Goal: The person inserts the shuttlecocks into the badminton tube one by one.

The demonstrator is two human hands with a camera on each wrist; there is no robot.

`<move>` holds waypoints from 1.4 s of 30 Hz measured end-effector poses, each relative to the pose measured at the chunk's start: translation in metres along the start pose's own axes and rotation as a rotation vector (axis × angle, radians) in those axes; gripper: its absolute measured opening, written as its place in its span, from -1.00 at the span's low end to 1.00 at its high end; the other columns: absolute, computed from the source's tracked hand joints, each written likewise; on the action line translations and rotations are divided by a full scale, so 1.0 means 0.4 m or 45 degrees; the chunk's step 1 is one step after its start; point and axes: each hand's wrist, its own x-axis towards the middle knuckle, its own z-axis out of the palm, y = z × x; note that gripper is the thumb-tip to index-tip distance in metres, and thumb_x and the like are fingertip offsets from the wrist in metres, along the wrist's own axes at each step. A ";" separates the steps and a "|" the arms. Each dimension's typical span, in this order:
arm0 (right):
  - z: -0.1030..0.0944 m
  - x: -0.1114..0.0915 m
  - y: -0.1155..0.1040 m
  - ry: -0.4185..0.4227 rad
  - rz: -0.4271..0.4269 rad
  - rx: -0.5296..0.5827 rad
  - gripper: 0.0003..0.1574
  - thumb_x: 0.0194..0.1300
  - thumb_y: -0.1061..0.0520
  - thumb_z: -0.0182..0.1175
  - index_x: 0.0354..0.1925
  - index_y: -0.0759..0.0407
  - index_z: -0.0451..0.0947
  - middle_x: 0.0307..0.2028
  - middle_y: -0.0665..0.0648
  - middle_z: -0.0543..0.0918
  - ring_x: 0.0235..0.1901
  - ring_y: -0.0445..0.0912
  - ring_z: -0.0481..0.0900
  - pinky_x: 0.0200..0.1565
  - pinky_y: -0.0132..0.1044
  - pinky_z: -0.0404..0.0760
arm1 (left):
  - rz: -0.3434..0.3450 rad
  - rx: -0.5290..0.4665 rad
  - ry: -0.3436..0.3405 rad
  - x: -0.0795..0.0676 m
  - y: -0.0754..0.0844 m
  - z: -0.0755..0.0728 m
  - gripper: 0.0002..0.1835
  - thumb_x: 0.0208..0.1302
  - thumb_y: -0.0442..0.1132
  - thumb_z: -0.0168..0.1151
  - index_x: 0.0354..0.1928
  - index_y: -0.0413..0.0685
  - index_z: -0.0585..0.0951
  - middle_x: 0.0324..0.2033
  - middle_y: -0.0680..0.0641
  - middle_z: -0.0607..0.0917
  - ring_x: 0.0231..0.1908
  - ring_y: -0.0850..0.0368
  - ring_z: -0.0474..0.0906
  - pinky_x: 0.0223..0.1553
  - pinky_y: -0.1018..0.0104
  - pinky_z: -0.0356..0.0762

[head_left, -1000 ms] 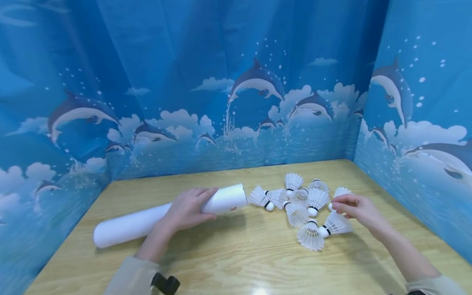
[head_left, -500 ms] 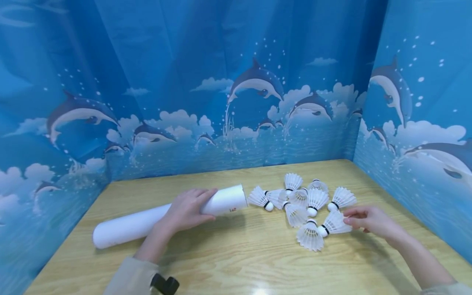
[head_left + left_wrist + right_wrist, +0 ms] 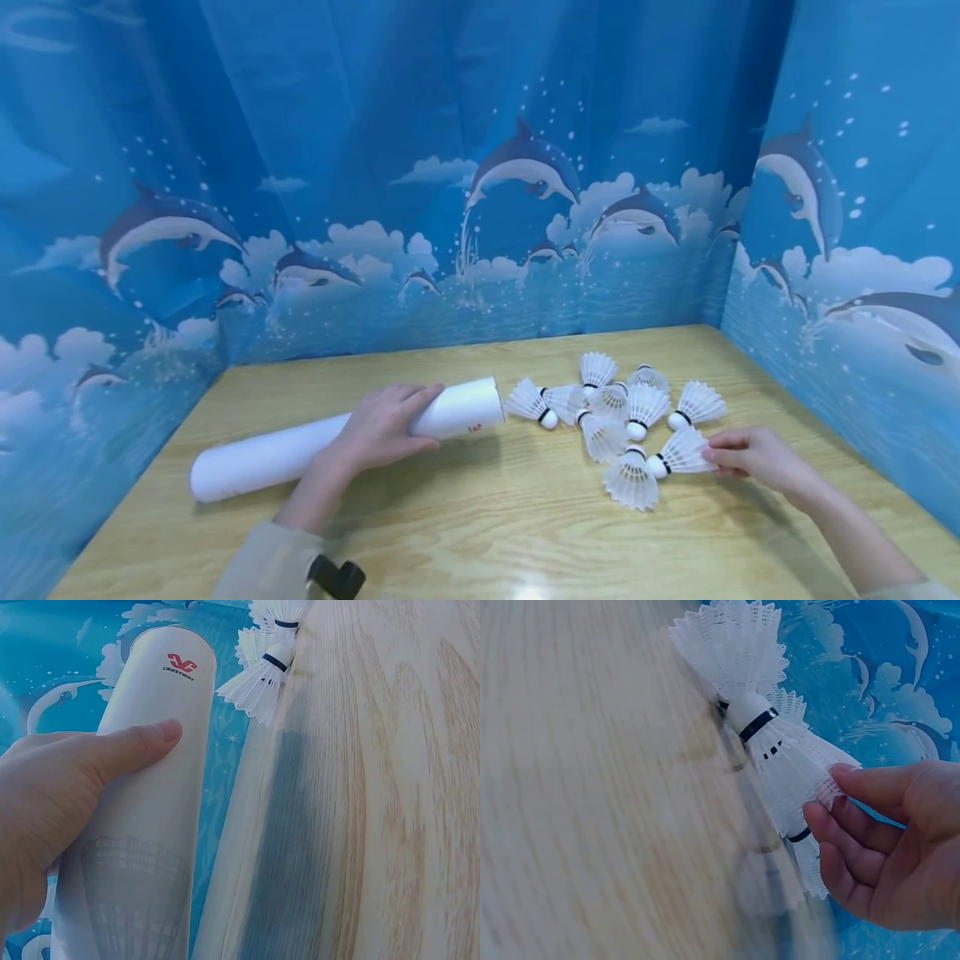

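My left hand (image 3: 386, 427) grips a long white shuttlecock tube (image 3: 262, 454) around its upper part, thumb on the near side. A red CROSSWAY logo (image 3: 181, 666) shows near the tube's right end in the left wrist view. At the right, my right hand (image 3: 765, 462) pinches the skirt rim of a white shuttlecock (image 3: 684, 452) between thumb and fingers. That shuttlecock's cork points left, beside another shuttlecock (image 3: 632, 479) whose skirt faces the front. Just behind it lies a further shuttlecock (image 3: 697, 403).
Several more white shuttlecocks with black bands lie in a loose cluster, among them one (image 3: 531, 403) right by the tube's end. The wooden table (image 3: 480, 533) is backed by a blue dolphin-print curtain (image 3: 360, 167), which also runs along the right side.
My right hand has moved right and toward the front, away from the rear shuttlecock, and has taken hold of the nearer one's skirt. The left hand and tube stay put.
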 end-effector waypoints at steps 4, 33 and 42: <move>-0.014 -0.005 -0.014 0.062 0.008 -0.016 -0.52 0.31 0.17 0.12 -0.06 0.64 0.44 -0.40 0.16 0.67 -0.43 -0.29 0.55 -0.32 -0.35 0.58 | 0.002 -0.003 0.004 0.002 -0.001 0.000 -0.18 -0.10 0.09 0.45 0.26 0.03 0.41 0.03 -0.08 0.58 -0.01 -0.04 0.50 -0.04 -0.04 0.48; 0.148 0.099 -0.263 0.401 -0.197 0.328 -0.65 0.16 0.23 0.27 -0.17 0.52 0.57 -0.35 -0.02 0.65 -0.37 -0.32 0.53 -0.31 -0.41 0.57 | -0.009 0.002 0.007 0.004 0.000 0.001 -0.17 -0.12 0.09 0.46 0.26 0.04 0.41 0.03 -0.08 0.58 -0.02 -0.05 0.50 -0.04 -0.03 0.48; 0.227 0.136 -0.315 0.458 -0.171 0.414 -0.69 0.14 0.26 0.28 -0.19 0.50 0.59 -0.39 0.12 0.70 -0.43 -0.33 0.56 -0.33 -0.44 0.56 | -0.006 0.000 0.003 0.001 -0.001 0.000 -0.17 -0.11 0.09 0.46 0.26 0.04 0.41 0.02 -0.08 0.58 -0.02 -0.04 0.50 -0.05 -0.03 0.48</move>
